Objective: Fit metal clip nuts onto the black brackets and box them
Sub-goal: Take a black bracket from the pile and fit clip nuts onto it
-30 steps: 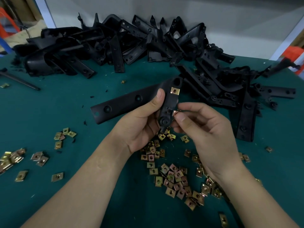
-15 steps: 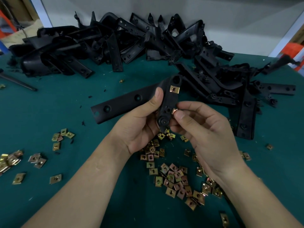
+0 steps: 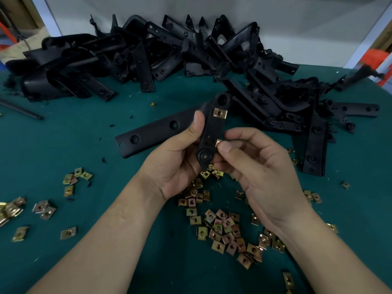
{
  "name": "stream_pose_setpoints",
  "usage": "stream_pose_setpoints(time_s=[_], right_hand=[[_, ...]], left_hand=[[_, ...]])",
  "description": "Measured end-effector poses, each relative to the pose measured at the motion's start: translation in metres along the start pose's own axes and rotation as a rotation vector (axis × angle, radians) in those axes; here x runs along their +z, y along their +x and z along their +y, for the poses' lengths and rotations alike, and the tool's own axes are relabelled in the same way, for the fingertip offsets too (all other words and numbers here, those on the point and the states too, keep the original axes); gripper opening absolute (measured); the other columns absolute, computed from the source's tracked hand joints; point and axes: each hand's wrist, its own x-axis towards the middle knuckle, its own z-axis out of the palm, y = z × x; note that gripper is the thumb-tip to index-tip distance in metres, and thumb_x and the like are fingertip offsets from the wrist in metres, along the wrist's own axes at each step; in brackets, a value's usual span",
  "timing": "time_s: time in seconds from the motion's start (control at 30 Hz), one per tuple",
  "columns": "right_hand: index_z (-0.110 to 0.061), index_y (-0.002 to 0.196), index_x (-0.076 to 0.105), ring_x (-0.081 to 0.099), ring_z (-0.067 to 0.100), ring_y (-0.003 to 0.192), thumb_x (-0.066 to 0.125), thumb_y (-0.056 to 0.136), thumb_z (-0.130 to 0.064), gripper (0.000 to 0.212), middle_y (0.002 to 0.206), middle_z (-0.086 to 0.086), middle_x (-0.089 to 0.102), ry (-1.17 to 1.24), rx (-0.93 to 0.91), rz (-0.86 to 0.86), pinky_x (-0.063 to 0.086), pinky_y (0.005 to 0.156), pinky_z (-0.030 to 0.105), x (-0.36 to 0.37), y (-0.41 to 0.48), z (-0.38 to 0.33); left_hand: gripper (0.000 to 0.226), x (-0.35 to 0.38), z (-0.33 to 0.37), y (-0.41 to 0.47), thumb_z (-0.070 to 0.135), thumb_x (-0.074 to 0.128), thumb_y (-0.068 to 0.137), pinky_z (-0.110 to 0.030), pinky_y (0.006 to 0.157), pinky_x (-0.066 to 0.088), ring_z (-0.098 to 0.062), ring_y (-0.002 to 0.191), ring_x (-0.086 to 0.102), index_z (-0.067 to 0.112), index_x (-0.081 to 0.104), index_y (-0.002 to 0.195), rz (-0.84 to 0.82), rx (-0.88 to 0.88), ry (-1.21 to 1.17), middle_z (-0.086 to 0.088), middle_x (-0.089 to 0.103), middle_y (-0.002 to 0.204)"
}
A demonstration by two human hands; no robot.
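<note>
On black bracket, 1 golden nut.

Green table (grey wall behind)

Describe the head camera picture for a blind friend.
The left hand holds a black bracket with one clip nut fitted; the right hand pinches another nut at its edge. Loose nuts and piled brackets lie on the table.
</note>
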Motion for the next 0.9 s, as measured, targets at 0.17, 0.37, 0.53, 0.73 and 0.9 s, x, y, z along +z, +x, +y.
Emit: stream_pose_setpoints(time_s=[0.17,0.37,0.53,0.73,0.9], right_hand=[[-0.012,0.097,0.069,0.071,0.016,0.073,0.074,0.079,-0.016,0.019,0.076,0.004,0.072,-0.064,-0.039,0.012,0.055,0.07,0.024,-0.002,0.0,0.0],[-0.008,0.103,0.066,0.068,0.013,0.072,0.077,0.081,-0.012,0.025,0.071,0.002,0.069,-0.052,-0.043,0.024,0.053,0.071,0.02,-0.005,0.001,0.001],[-0.004,0.114,0.064,0.066,0.012,0.078,0.076,0.08,-0.013,0.037,0.072,0.001,0.067,-0.046,-0.029,0.032,0.053,0.076,0.021,-0.005,0.001,0.005],[-0.015,0.115,0.067,0.071,0.015,0.088,0.077,0.085,-0.013,0.032,0.081,0.004,0.073,-0.103,-0.066,0.033,0.054,0.081,0.023,-0.008,0.003,0.001],[-0.026,0.122,0.07,0.07,0.016,0.093,0.074,0.088,-0.015,0.036,0.088,0.001,0.073,-0.147,-0.134,0.18,0.054,0.085,0.026,-0.02,0.009,-0.015]], left_hand=[[0.076,0.001,-0.001,0.0,0.045,0.08,0.072,-0.044,0.101,0.052,-0.044,0.13,0.055,0.0,0.062,0.131,0.049,-0.007,0.025,-0.032,0.055,0.139],[0.057,0.002,-0.006,0.0,0.04,0.073,0.081,-0.046,0.103,0.051,-0.043,0.129,0.055,0.003,0.069,0.124,-0.009,-0.013,0.037,-0.029,0.06,0.135],[0.039,0.005,-0.008,-0.001,0.033,0.068,0.089,-0.037,0.092,0.057,-0.033,0.116,0.068,0.009,0.073,0.119,-0.075,0.006,0.039,-0.021,0.07,0.124],[0.053,0.006,-0.006,-0.001,0.043,0.065,0.089,-0.04,0.103,0.053,-0.035,0.126,0.061,0.008,0.067,0.13,-0.045,0.024,0.093,-0.022,0.065,0.132],[0.027,-0.002,0.008,-0.001,0.025,0.069,0.09,-0.026,0.084,0.058,-0.022,0.107,0.07,0.023,0.068,0.118,0.149,0.204,-0.111,-0.007,0.071,0.124]])
